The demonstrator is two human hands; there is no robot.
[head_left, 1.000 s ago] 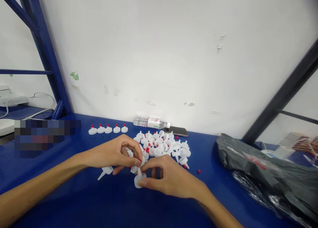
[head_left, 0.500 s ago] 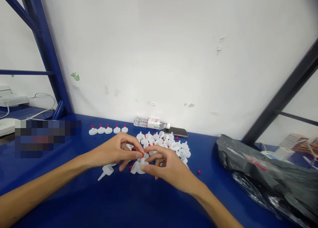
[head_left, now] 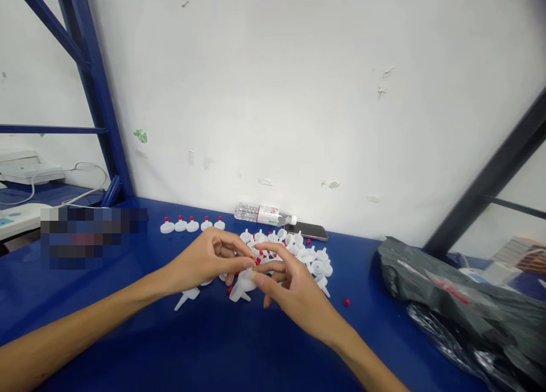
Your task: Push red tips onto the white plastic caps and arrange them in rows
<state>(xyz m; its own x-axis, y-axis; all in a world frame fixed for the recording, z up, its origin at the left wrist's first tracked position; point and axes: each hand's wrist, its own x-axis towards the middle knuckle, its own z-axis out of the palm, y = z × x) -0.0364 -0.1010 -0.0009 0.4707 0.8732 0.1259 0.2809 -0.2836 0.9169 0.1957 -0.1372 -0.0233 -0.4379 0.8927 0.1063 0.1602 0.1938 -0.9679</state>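
My left hand (head_left: 215, 256) is closed, thumb and forefinger pinching a small red cap that is mostly hidden by the fingertips. Facing it, my right hand (head_left: 290, 281) has its fingers curled round a white spouted lid (head_left: 246, 277), whose spout end lies close to the left fingertips. Beyond and under both hands spreads a pile of white spouted lids (head_left: 318, 267) with loose red caps (head_left: 258, 261) among them. Further left at the back, several lids with red caps on their spouts (head_left: 193, 225) stand upright in a row. One loose white lid (head_left: 187, 296) lies below my left wrist.
A plastic water bottle (head_left: 267, 214) lies against the wall beside a dark phone (head_left: 313, 231). Grey plastic bags (head_left: 452, 301) cover the table's right side. A lone red cap (head_left: 347, 302) rests right of the pile on the blue table (head_left: 205, 346). Blue frame posts (head_left: 98, 90) stand at left.
The whole view has shifted, so the scene sits slightly further right. Both hands stay together at the white lid; its spout and the red cap are now more hidden by the fingers.
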